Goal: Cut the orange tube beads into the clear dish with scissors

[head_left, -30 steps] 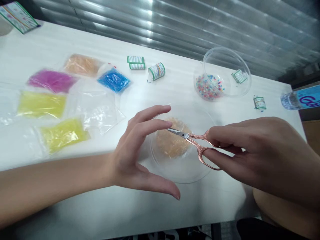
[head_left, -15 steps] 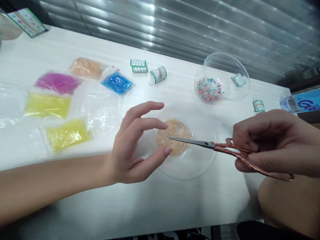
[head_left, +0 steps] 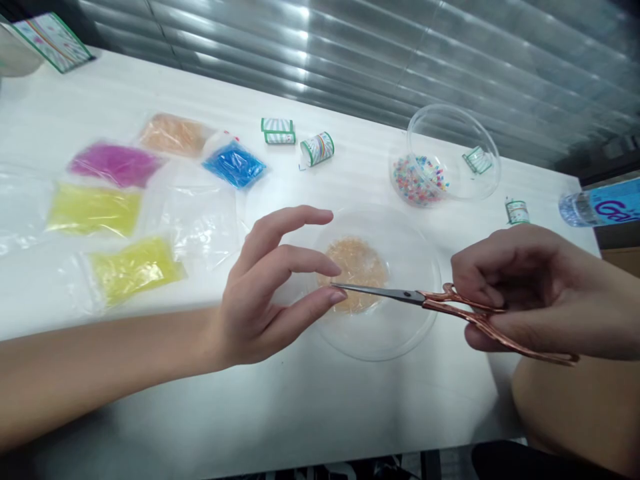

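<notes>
Copper-handled scissors (head_left: 445,303) with dark blades are in my right hand (head_left: 535,290), its fingers closed round the handles. The blades are together and point left. Their tip lies between the thumb and index finger of my left hand (head_left: 280,293). Those two fingers curve toward each other with a narrow gap; whether they touch the blade I cannot tell. My left hand's other visible finger is apart and curled. Beneath both hands, a clear round plastic bowl (head_left: 405,340) stands on the white table, with pale orange, glassy pieces (head_left: 363,260) in it.
On the left lie yellow packets (head_left: 135,270), a purple packet (head_left: 115,165), an orange packet (head_left: 173,135), a blue packet (head_left: 234,165) and clear bags (head_left: 200,220). Behind are paper labels (head_left: 317,149), a tub of colourful beads (head_left: 419,180) and a bottle (head_left: 600,202). Blinds (head_left: 350,60) border the table.
My right hand has moved slightly left and the scissors' tip has dropped a little. My left index finger and thumb have drawn closer together around that tip.
</notes>
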Available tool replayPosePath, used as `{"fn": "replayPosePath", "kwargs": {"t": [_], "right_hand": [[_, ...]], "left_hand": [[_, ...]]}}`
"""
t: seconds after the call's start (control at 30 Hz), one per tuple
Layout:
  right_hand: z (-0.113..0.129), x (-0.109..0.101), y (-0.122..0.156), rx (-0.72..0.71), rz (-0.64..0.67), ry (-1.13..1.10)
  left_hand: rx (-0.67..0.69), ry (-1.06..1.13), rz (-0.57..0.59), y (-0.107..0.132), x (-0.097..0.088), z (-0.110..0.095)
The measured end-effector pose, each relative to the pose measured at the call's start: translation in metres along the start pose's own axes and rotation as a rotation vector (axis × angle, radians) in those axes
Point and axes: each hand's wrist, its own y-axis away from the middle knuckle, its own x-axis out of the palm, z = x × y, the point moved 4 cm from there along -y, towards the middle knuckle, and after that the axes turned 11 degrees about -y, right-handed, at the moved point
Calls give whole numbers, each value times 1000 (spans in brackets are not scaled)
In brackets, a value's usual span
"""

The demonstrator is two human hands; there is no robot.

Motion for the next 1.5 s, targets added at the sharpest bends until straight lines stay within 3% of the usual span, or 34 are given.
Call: {"fn": "replayPosePath", "kwargs": {"t": [0.4,0.6,0.73,0.97,1.37,1.5], "right_hand": [[-1,2,-4,-12,6,21],[-1,2,-4,20,86,-15],[0,-3,0,54,54,0],[7,-9,15,116,-55,217],[-7,-20,7,35,79,496],[-9,-17,10,1,37,557]], "left_hand": [[36,-14,39,1,1,0],[71,26,23,2,3,2],[51,58,12,2,4,3],[-12,200,156,3,12,5],[-31,219,241,7,18,8],[-38,224,254,8,19,9]]}}
